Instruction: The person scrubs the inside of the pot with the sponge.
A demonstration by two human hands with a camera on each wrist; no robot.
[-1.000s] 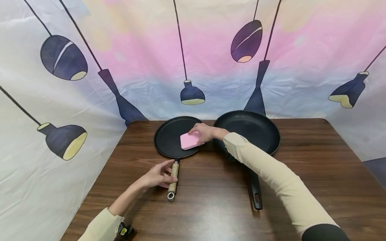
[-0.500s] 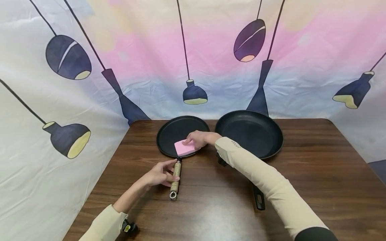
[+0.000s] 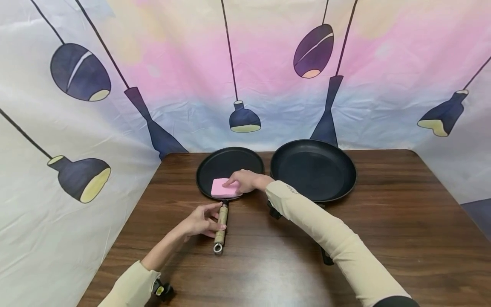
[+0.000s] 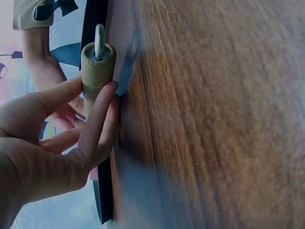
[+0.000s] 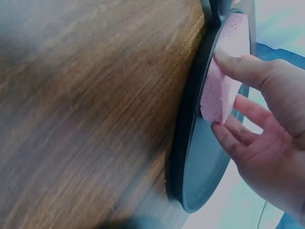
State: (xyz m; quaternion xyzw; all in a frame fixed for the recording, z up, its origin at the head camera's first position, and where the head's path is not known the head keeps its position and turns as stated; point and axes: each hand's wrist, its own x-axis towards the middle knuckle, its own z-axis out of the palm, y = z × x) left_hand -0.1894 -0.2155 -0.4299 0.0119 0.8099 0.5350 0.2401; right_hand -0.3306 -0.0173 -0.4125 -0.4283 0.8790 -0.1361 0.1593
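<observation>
A flat black pan [image 3: 220,164] with a low rim lies on the table at the back, left of centre. Its wooden handle [image 3: 221,224] points toward the person and ends in a metal ring. The left hand [image 3: 199,221] holds this handle between thumb and fingers; in the left wrist view the handle [image 4: 97,71] shows end-on. Against the pan's near part, the right hand [image 3: 245,181] grips a pink sponge [image 3: 220,188] by its right end. From the right wrist view, the thumb lies on the sponge [image 5: 224,76] and fingertips touch its edge, just inside the pan's rim.
A larger, deeper black frying pan [image 3: 312,170] stands to the right, its handle mostly hidden under the right sleeve [image 3: 326,230]. Both pans are near the far edge of the brown wooden table [image 3: 264,264]. A cloth printed with lamps [image 3: 245,76] hangs behind.
The right hand has moved the sponge left and toward the person, from the pan's right side to its near edge by the handle. The left hand keeps its hold on the handle.
</observation>
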